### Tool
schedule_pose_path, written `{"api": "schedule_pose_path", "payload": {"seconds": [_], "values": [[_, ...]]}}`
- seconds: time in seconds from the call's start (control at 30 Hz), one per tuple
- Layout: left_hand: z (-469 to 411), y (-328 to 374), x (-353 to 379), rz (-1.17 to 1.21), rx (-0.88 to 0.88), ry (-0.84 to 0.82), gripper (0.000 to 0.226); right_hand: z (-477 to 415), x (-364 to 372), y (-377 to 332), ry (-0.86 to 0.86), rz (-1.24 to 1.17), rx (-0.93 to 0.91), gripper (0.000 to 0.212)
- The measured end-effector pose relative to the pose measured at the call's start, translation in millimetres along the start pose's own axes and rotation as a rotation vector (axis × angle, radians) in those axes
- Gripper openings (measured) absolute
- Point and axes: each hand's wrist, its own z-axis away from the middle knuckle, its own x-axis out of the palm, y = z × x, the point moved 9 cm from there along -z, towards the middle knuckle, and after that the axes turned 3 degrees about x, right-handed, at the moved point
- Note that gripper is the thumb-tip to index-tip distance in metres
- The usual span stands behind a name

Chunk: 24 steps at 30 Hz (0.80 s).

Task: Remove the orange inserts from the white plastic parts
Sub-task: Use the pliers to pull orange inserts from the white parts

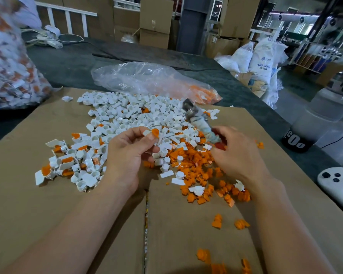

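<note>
Brown cardboard in a warehouse holds plastic bits. The left hand pinches a white part; the right hand grips a rag-wrapped tool.

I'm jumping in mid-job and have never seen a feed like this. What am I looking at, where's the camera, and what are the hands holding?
There is no machine here: a person works with bare hands. The one picture comes from a camera worn on their head, looking down. The left hand pinches a white part with an orange insert in it. The right hand grips a cloth-wrapped tool, which is blurred, its metal end pointing away. On the cardboard lie a heap of white parts and, nearer the right hand, loose orange inserts. A clear bag lies behind.
</note>
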Motion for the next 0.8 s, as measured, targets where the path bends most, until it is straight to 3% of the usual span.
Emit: {"api": "schedule_pose_path", "payload": {"seconds": [0.27, 0.53, 0.8], "values": [[-2, 2, -2, 0.081, 0.032, 0.038, 0.017, 9, 25, -30, -0.132, 0.057, -0.143, 0.049], [-2, 4, -2, 0.085, 0.047, 0.038, 0.018, 12, 32, -39, -0.152, 0.087, -0.192, 0.047], [-2, 4, 0, 0.085, 0.058, 0.013, 0.019, 15, 35, -42, -0.222, 0.018, -0.203, 0.018]]}}
